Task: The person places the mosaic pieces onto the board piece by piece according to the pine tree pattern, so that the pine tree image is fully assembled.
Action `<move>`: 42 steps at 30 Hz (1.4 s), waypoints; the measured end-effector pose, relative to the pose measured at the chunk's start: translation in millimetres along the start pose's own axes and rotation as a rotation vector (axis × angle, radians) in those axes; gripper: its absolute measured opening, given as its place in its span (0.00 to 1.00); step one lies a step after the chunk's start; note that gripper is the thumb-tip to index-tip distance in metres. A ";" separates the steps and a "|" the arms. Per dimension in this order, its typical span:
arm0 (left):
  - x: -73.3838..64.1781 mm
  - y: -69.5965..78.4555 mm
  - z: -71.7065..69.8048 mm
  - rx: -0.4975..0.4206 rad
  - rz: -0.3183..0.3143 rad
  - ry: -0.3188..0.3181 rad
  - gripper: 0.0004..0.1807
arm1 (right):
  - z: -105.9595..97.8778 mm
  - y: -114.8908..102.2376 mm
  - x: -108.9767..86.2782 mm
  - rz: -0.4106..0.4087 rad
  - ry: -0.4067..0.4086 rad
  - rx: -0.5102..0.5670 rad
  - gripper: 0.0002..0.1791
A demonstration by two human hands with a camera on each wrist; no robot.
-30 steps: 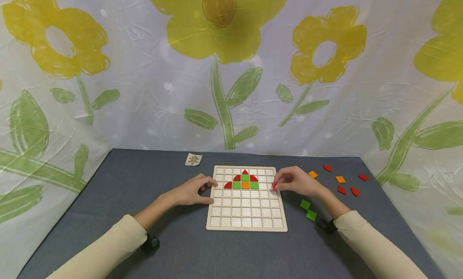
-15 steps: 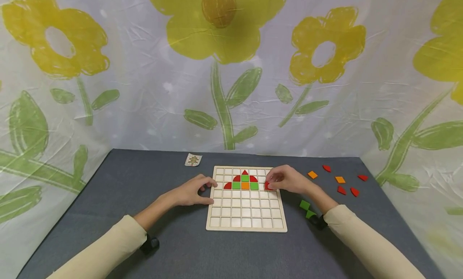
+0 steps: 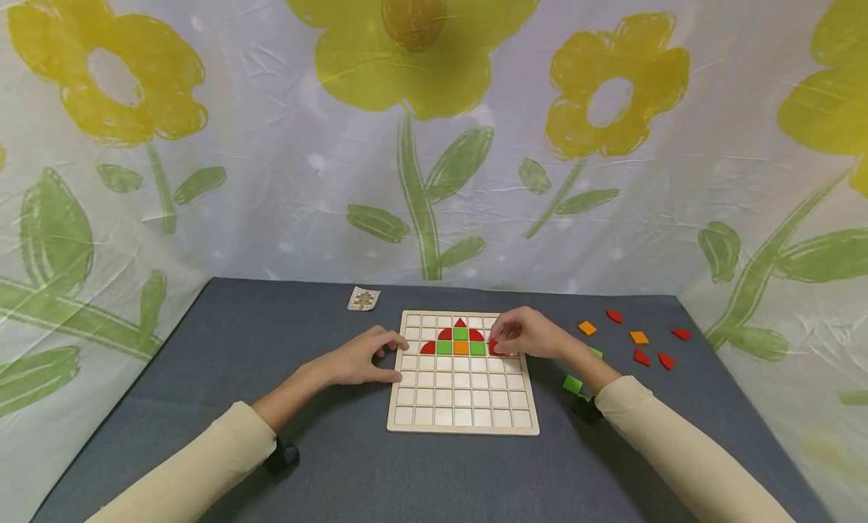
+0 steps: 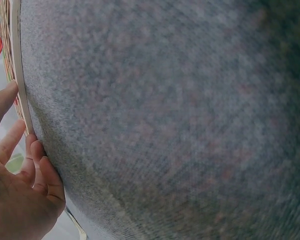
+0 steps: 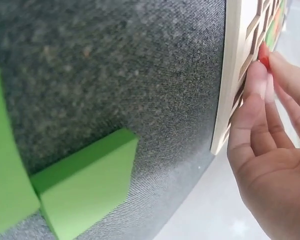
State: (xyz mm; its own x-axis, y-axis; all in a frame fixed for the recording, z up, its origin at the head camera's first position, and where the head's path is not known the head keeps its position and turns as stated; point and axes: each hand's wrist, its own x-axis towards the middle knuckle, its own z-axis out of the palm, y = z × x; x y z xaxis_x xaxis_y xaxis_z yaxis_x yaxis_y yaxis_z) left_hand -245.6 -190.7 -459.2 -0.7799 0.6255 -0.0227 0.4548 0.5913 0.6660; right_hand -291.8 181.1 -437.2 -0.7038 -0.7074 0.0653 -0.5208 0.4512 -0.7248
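Observation:
A square wooden grid board (image 3: 452, 402) lies on the dark table. Several red, green and orange tiles in its upper rows form a stepped shape, with an orange tile (image 3: 461, 348) in the lower row's middle. My left hand (image 3: 359, 357) rests at the board's left edge, thumb and fingertips touching the rim; the left wrist view shows the fingers (image 4: 11, 142) against that rim. Over the board's right part, my right hand (image 3: 532, 333) pinches a small red tile (image 5: 264, 56) between thumb and fingertips, right beside the green tile (image 3: 478, 348) at the row's end. Fingers partly hide the red tile.
Right of the board lie loose green tiles (image 3: 573, 384), orange tiles (image 3: 638, 337) and several red tiles (image 3: 667, 361). The right forearm passes over some green ones. A small patterned card (image 3: 363, 298) lies behind the board. A flowered cloth (image 3: 305, 169) hangs behind the table.
My right hand has moved left over the board with the red tile, from its right edge to beside the green tile. The left hand has stayed at the rim.

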 end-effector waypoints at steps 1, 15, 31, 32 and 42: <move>0.0 0.1 -0.1 -0.001 -0.001 0.000 0.27 | 0.1 -0.2 0.7 -0.001 0.000 -0.007 0.06; -0.1 1.0 0.1 0.009 0.004 0.001 0.27 | 4.5 -3.6 1.8 0.008 -0.001 -0.056 0.04; 0.7 2.8 0.1 0.012 -0.006 -0.001 0.26 | 3.1 -5.8 -2.4 0.023 0.008 -0.069 0.05; 0.7 3.1 0.1 0.011 -0.005 -0.001 0.26 | 2.1 -5.9 -3.6 0.026 0.011 -0.065 0.05; 0.3 2.5 -0.1 0.019 -0.003 -0.001 0.27 | -16.4 6.0 -29.9 0.015 0.058 -0.038 0.07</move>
State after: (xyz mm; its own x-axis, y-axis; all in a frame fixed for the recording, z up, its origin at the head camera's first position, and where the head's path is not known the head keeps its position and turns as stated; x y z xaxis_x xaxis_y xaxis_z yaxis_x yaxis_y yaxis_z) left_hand -244.8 -189.0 -457.4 -0.7806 0.6245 -0.0257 0.4606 0.6027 0.6516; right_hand -281.9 213.8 -432.2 -0.7377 -0.6684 0.0954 -0.5276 0.4825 -0.6992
